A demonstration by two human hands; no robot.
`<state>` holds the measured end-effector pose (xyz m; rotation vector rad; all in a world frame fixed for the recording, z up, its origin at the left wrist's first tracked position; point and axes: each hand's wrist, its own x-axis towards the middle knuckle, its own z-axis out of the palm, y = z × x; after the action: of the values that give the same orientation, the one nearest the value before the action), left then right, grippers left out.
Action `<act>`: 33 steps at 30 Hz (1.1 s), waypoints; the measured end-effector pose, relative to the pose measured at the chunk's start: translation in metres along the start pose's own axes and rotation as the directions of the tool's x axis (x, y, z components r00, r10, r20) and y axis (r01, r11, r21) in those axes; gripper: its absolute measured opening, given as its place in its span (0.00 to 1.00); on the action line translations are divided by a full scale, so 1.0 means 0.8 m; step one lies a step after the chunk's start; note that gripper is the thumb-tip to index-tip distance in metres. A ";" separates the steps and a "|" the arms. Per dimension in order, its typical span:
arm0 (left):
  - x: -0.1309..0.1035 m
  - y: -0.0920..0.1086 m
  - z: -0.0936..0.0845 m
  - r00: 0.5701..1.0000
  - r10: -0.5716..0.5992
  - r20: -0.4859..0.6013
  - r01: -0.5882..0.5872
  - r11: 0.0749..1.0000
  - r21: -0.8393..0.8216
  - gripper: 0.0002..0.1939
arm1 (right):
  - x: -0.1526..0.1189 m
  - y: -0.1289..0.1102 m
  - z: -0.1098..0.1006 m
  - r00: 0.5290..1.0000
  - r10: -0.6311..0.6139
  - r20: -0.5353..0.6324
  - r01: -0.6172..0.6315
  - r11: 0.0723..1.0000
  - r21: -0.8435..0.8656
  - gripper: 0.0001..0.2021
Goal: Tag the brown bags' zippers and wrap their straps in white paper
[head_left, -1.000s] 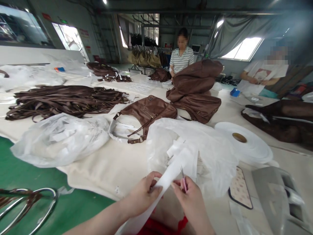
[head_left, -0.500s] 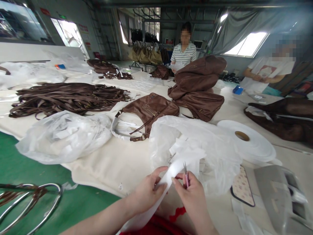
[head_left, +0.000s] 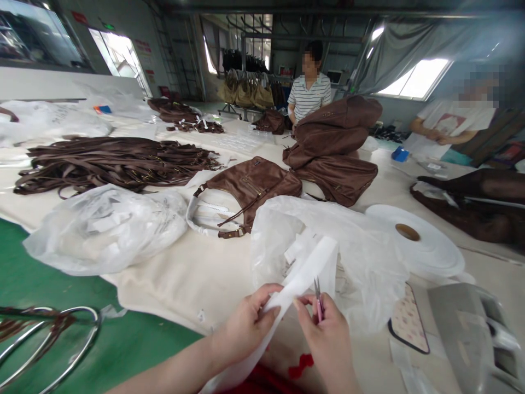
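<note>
A long white strip (head_left: pixel 301 273) runs from near my lap up over a clear plastic bag (head_left: pixel 365 262). My left hand (head_left: pixel 254 317) is closed around the strip, pinching it between thumb and fingers. Beside it, my right hand (head_left: pixel 324 323) is closed on small scissors (head_left: pixel 319 301) with pinkish handles, their points upward. The right thumb and forefinger touch the strip's edge. Behind the bag lies a brown handbag (head_left: pixel 262 186), its curved strap wrapped in white.
A white tape roll (head_left: pixel 422 241) and a grey tape dispenser (head_left: pixel 471 328) lie at right. Brown straps (head_left: pixel 115 164), another plastic bag (head_left: pixel 110 230) and stacked brown handbags (head_left: pixel 332 148) cover parts of the table. Two people stand across it. Metal rings (head_left: pixel 88 345) stand at lower left.
The strip's far part has shifted and now slants up to the right over the plastic bag. My right hand and the scissors have moved slightly right and down.
</note>
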<state>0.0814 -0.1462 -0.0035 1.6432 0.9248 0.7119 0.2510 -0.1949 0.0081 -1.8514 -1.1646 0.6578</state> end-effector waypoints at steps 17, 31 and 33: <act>-0.002 0.009 0.000 0.989 0.101 0.107 -0.119 0.977 0.179 0.19 | 0.004 0.016 0.004 0.993 0.094 0.077 -0.110 0.964 0.243 0.17; 0.010 -0.001 0.001 0.976 -0.174 0.133 0.183 0.981 -0.066 0.12 | 0.006 0.016 -0.002 0.998 0.030 0.053 -0.038 0.988 0.149 0.17; 0.010 -0.002 0.001 0.964 -0.222 0.146 0.239 0.965 -0.110 0.13 | 0.002 0.015 -0.008 0.996 -0.006 0.094 -0.003 0.995 0.095 0.18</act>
<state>0.0856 -0.1392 -0.0051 1.4245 0.9378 0.4851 0.2620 -0.1987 0.0010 -1.7557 -1.1749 0.7936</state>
